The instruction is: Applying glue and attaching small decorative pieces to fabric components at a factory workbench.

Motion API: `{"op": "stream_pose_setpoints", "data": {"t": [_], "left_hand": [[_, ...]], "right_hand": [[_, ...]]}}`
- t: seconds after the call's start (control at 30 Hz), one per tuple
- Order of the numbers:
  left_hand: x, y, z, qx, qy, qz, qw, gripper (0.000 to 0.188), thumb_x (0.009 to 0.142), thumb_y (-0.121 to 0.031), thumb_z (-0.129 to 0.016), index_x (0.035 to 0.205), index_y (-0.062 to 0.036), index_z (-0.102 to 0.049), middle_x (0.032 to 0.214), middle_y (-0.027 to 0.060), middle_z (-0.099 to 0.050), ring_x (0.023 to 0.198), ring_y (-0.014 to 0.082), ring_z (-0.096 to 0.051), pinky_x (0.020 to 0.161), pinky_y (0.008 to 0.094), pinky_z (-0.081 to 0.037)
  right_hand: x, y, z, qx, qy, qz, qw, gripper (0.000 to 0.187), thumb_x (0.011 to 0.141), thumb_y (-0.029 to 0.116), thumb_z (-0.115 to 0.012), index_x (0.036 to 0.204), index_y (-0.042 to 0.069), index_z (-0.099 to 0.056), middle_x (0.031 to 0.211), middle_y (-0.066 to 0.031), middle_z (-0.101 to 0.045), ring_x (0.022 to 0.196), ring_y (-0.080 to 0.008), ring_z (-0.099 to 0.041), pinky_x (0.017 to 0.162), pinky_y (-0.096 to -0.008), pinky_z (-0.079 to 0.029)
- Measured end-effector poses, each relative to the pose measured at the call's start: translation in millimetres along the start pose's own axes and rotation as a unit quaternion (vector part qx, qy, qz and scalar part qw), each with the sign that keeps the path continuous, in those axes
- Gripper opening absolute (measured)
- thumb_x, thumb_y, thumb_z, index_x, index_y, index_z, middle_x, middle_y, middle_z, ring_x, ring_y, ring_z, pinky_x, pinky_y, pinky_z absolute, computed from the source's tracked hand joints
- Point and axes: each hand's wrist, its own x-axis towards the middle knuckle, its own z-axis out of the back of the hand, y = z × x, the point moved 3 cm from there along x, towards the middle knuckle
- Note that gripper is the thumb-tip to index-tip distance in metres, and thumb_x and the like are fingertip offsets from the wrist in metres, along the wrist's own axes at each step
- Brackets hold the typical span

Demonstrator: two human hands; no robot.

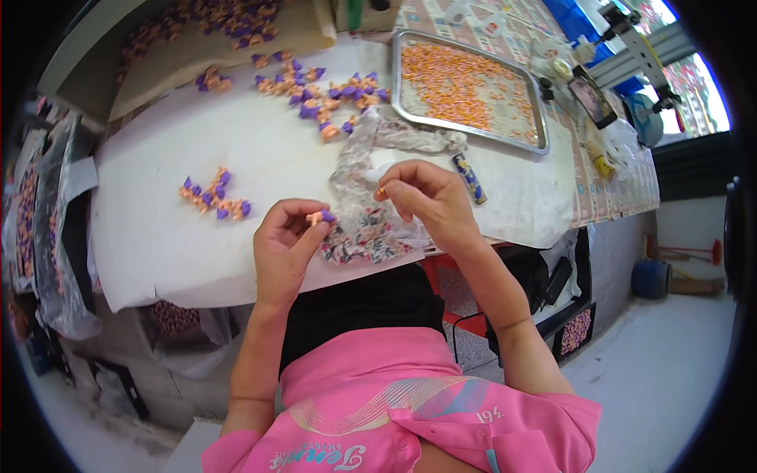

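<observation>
Between the thumb and fingers of my left hand (pixel 280 246) is a small peach-and-purple plastic figurine (pixel 319 217), held over the table's near edge. My right hand (pixel 435 203) pinches a tiny orange piece (pixel 381 192) at its fingertips, a short way right of the figurine and apart from it. Beneath and between both hands lies a crumpled floral cloth (pixel 369 236). A small cluster of similar figurines (pixel 214 197) sits to the left, and a larger group (pixel 347 94) spreads beyond my hands. Many small orange pieces (pixel 461 83) cover a metal tray (pixel 473 132) at the far right.
A dark blue and yellow tube (pixel 470 178) lies beside my right hand. More figurines are heaped in an open box (pixel 315 24) at the far left. A phone (pixel 591 96) on a stand rises at the right. Plastic-lined bins (pixel 63 236) stand left of the table.
</observation>
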Motion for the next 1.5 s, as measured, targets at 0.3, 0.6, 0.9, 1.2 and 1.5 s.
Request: {"op": "stream_pose_setpoints", "data": {"t": [0.3, 0.6, 0.9, 1.2, 1.5], "left_hand": [[-5.2, 2.1, 13.5, -0.032, 0.049, -0.020, 0.998, 0.021, 0.087, 0.002, -0.066, 0.107, 0.0022, -0.059, 0.099, 0.0053, -0.063, 0.090, 0.0090, -0.061, 0.079, 0.0219, -0.050], [-8.8, 4.9, 22.0, -0.046, 0.058, -0.043, 0.996, 0.022, 0.088, 0.000, -0.068, 0.108, 0.0019, -0.060, 0.100, 0.0047, -0.063, 0.091, 0.0092, -0.060, 0.081, 0.0228, -0.050], [-7.9, 8.5, 27.7, -0.061, 0.081, -0.054, 0.993, 0.021, 0.088, -0.001, -0.068, 0.108, 0.0019, -0.060, 0.100, 0.0049, -0.063, 0.091, 0.0096, -0.060, 0.083, 0.0240, -0.051], [-5.9, 9.9, 27.7, -0.058, 0.087, -0.064, 0.992, 0.016, 0.089, 0.003, -0.065, 0.104, 0.0014, -0.062, 0.101, 0.0056, -0.064, 0.091, 0.0095, -0.060, 0.082, 0.0234, -0.051], [-6.3, 13.8, 30.2, -0.055, 0.093, -0.079, 0.991, 0.019, 0.087, 0.007, -0.064, 0.105, 0.0016, -0.061, 0.108, 0.0086, -0.062, 0.095, 0.0116, -0.061, 0.085, 0.0252, -0.051]], "right_hand": [[-14.0, -26.4, -47.8, -0.016, 0.037, -0.006, 0.999, 0.012, 0.089, 0.005, -0.067, 0.099, -0.002, -0.068, 0.086, -0.0022, -0.068, 0.071, -0.0045, -0.059, 0.062, -0.0185, -0.048], [-16.9, -33.5, -65.8, -0.043, 0.026, 0.013, 0.999, 0.014, 0.087, 0.003, -0.069, 0.100, -0.002, -0.067, 0.088, -0.0022, -0.067, 0.078, -0.0064, -0.061, 0.069, -0.0199, -0.049], [-15.7, -27.9, -70.7, -0.157, 0.034, 0.084, 0.983, 0.011, 0.085, 0.004, -0.071, 0.095, -0.001, -0.068, 0.092, -0.0023, -0.060, 0.077, -0.0064, -0.057, 0.066, -0.0193, -0.045], [-13.6, -36.1, -71.2, -0.139, 0.013, 0.048, 0.989, 0.009, 0.085, 0.002, -0.070, 0.093, -0.002, -0.068, 0.091, -0.0029, -0.062, 0.075, -0.0052, -0.058, 0.064, -0.0181, -0.045], [-16.2, -38.0, -72.8, -0.175, -0.003, 0.079, 0.981, 0.007, 0.085, 0.000, -0.070, 0.091, -0.002, -0.068, 0.088, -0.0022, -0.062, 0.073, -0.0045, -0.058, 0.061, -0.0178, -0.044]]}}
